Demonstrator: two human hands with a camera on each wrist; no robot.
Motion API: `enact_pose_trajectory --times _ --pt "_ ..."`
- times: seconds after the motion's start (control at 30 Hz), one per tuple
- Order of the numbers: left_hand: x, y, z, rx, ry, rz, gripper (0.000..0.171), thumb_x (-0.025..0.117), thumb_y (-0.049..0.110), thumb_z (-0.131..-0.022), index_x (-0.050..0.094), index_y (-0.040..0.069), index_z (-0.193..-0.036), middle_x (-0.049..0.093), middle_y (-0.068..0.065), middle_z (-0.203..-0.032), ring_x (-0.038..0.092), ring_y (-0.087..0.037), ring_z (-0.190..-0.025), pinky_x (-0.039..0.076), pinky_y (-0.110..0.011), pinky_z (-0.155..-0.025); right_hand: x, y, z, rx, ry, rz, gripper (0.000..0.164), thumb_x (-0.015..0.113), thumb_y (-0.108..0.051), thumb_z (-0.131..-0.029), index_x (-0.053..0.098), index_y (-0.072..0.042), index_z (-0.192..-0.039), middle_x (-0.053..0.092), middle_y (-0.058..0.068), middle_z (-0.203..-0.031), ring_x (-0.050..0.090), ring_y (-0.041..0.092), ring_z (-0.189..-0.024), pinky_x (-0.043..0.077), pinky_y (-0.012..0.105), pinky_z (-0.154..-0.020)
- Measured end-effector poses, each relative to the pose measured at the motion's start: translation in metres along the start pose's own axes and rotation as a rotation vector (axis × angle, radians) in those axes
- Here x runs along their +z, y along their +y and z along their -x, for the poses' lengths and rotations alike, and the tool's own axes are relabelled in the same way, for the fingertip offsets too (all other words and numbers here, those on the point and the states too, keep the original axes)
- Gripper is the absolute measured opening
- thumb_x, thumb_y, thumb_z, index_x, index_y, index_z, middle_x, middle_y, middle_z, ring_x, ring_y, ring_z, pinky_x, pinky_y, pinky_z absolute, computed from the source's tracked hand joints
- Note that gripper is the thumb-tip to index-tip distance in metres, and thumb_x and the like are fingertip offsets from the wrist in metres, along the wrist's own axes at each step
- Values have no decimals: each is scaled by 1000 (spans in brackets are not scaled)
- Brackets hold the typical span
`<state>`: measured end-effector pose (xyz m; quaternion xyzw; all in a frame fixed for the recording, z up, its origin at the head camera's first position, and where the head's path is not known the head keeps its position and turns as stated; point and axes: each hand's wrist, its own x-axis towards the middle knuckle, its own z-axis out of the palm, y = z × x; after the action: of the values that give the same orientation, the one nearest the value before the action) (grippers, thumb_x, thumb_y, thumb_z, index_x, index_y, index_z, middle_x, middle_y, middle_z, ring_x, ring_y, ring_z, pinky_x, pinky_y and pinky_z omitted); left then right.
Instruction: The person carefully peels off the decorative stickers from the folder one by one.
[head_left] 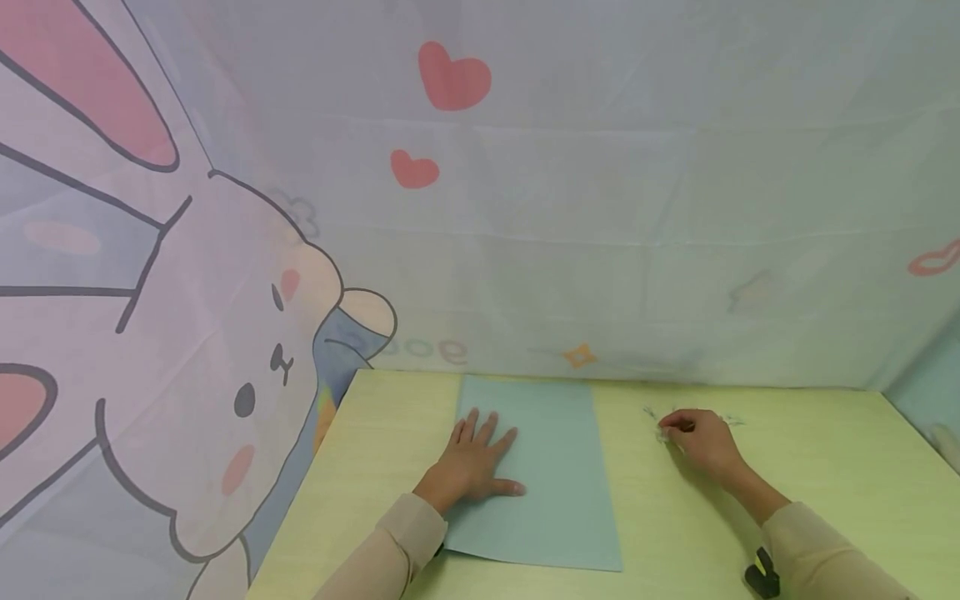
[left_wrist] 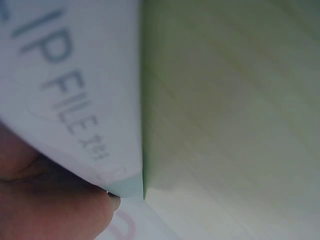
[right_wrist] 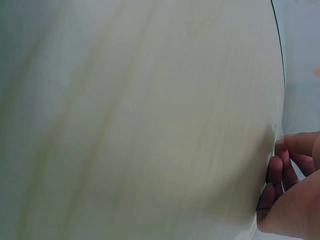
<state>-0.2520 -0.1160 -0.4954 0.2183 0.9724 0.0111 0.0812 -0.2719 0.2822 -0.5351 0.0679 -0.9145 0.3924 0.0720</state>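
Paper [head_left: 555, 467] lies flat on our pale yellow-green bench [head_left: 810, 467], a smooth blue-green sheet whose long axis runs away from us toward the cartoon-printed cloth [head_left: 225, 292] hung behind. Our left hand [head_left: 472, 458] rests on the sheet's left edge, fingers spread and straight, pressing it down. Our right hand [head_left: 701, 442] sits well to the right of the sheet on bare bench, fingertips pinched together on a small thin thing [head_left: 660, 421] with wispy grey ends; we cannot tell what it is. The left hand is therefore the nearer one to the sheet. The bench top shows a faint wood grain, and the sheet looks matte and uncreased.
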Motion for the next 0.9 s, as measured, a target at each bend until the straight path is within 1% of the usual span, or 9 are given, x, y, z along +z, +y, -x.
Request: enact_pose_trajectory --times 0.13,0.27,0.3,0.33,0.53,0.57,0.67,0.8,0.9 --pt "5 -2 -4 7 9 3 94 67 72 -93 36 25 -168 21 -14 -175 8 -45 -161 13 -59 -128 1 1 0 -19 5 33 15 67 -4 -102 78 2 -110 75 21 -109 70 39 -99 56 42 -76" --pt "6 -2 -4 0 6 0 94 66 73 -92 34 26 -168 20 -12 -176 6 -44 -162 12 -58 -128 2 4 0 -40 20 49 15 67 -5 -102 79 1 -109 75 21 -109 71 39 -99 58 48 -79" --pt "4 -1 -2 -5 -1 3 94 66 72 -93 34 26 -168 19 -12 -176 6 -43 -162 12 -58 -129 2 4 0 -43 24 50 15 67 -5 -102 79 1 -109 75 21 -109 71 39 -99 58 49 -79" --pt "7 -2 -4 -4 7 4 94 64 74 -93 33 27 -168 19 -12 -176 5 -43 -162 11 -58 -129 2 5 0 -47 31 52 14 67 -4 -102 79 1 -108 75 21 -109 71 38 -98 58 50 -79" --pt "1 0 0 -4 -4 1 94 64 72 -94 34 25 -168 20 -13 -176 7 -44 -162 13 -57 -129 3 8 -1 -65 56 75 14 67 -2 -101 79 0 -108 76 19 -107 72 37 -96 59 49 -78" --pt "-3 2 3 -6 -11 -2 94 66 71 -93 35 24 -168 20 -13 -176 8 -44 -162 13 -57 -129 3 8 -1 -70 57 79 15 66 -2 -101 79 0 -108 76 19 -106 72 37 -95 59 49 -78" --pt "-2 1 2 -1 -7 -11 94 66 72 -93 35 24 -168 21 -13 -175 9 -44 -162 14 -57 -128 3 9 0 -82 68 83 16 65 0 -100 79 1 -108 77 18 -104 72 36 -94 59 48 -77" --pt "1 0 1 2 -4 -13 95 66 72 -92 35 25 -168 21 -13 -175 9 -44 -161 14 -58 -128 4 8 2 -95 88 85 18 63 1 -100 80 0 -107 78 15 -102 73 33 -92 57 40 -75" --pt "6 -2 -2 2 -11 -9 95 65 72 -93 32 26 -169 18 -13 -176 5 -44 -162 11 -58 -129 3 7 2 -108 102 85 19 62 2 -100 80 0 -106 78 14 -100 73 30 -89 56 34 -71"
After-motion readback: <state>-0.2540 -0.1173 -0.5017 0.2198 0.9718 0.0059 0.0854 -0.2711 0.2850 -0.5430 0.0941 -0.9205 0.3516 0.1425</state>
